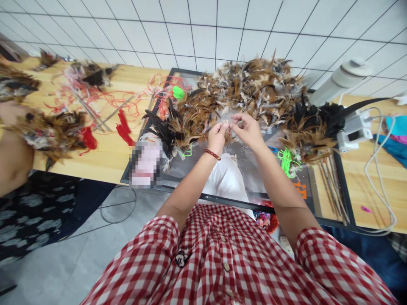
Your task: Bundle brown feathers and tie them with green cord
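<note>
Far left: another person's arm [14,156] is beside a brown feather bunch [52,133] with a red tassel [88,140] at its right end, over the wooden surface [106,163].
Crossed sticks: two thin sticks [89,111] lie slantwise near red yarn [124,127].
Black plumes: dark feathers [163,129] splay toward your left.
Your left hand [217,137]: fingers pinched on a small pale piece [227,122]; a red-brown bead bracelet [212,154] rings your wrist.
Pale piece: in front of you, at the near edge of the feather pile [254,87]; too small and blurred to tell its long axis or which way it points.
Your right hand [248,130]: fingers bent at the same piece; you cannot tell whether they grip it.
Green cord: a bright looped hank [288,162], right of your right forearm.
Orange lettering: a mark [299,190] like a written character, not surely readable.
Long plume: a black feather [362,105] points right, above a white plug block [354,133].
</note>
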Available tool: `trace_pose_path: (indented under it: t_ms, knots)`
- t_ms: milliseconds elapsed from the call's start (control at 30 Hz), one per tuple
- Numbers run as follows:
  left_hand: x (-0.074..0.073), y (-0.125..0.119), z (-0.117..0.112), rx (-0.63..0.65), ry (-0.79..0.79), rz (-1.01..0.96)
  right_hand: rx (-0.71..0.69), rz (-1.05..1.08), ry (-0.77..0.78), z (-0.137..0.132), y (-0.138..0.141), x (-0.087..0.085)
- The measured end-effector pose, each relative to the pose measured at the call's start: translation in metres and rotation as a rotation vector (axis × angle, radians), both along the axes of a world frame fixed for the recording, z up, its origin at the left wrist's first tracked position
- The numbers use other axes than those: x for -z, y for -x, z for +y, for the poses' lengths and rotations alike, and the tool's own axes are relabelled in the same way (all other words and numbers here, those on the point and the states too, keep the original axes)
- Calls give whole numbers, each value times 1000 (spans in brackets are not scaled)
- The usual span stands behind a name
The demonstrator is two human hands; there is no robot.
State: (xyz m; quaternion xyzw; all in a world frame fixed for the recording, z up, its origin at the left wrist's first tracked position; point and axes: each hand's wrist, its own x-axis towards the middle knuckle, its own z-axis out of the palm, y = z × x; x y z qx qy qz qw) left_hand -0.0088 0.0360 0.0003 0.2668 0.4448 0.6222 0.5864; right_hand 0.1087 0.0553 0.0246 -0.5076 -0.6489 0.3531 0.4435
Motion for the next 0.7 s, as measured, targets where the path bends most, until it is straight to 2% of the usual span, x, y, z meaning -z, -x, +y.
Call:
trace_pose_path:
  t_ms: [100,300,467,600,700]
  knots:
    - [0,0,0,0,-3,15,-36,9,3,-1,-1,-3]
    - [6,2,2,-29,-1,54,-58,209,206,-3,1,-11]
    - [13,4,5,-75,-81,140,-62,243,305,-6,6,-12]
    - [14,4,7,-37,-99,128,-42,251,383,-6,6,-14]
    - [12,4,6,11,-102,113,-31,248,369,-4,4,-10]
